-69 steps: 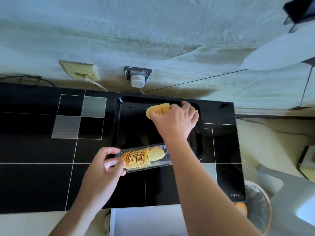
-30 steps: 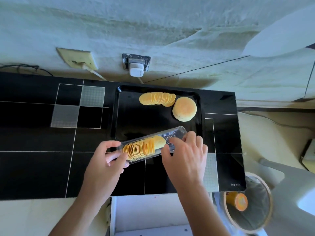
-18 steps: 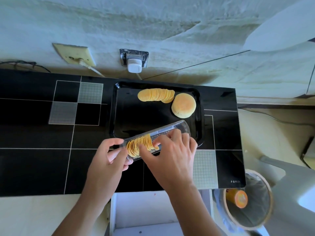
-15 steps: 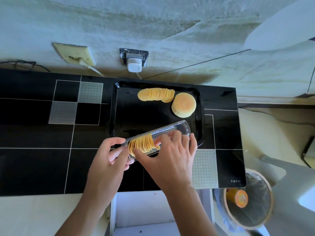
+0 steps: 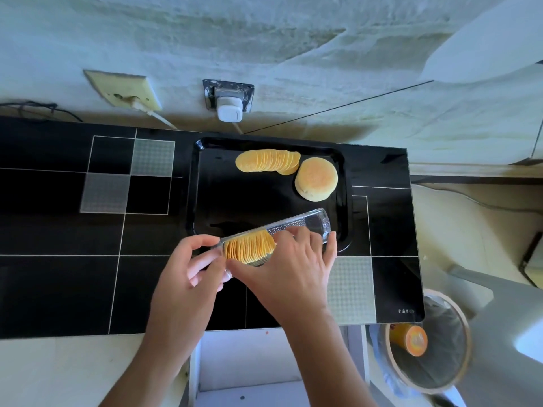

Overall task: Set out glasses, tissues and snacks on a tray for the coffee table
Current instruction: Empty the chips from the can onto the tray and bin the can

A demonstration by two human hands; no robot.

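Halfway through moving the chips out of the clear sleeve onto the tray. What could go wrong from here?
1. The right hand pinches a long stack of chips; lifted as one, it may fan apart or snap.
2. The clear sleeve, held only at its end by the left hand, overhangs the tray rim and could tip.
3. The fanned chips touch the round bun, so that corner is crowded.

A tray (image 5: 192,201) sat on the desk (image 5: 58,274), against the wall. In its far right corner lay a row of chips (image 5: 267,161), a bun (image 5: 316,178) touching its right end. A chip container (image 5: 296,229) lay tilted across the tray's near edge, chips at its left end.
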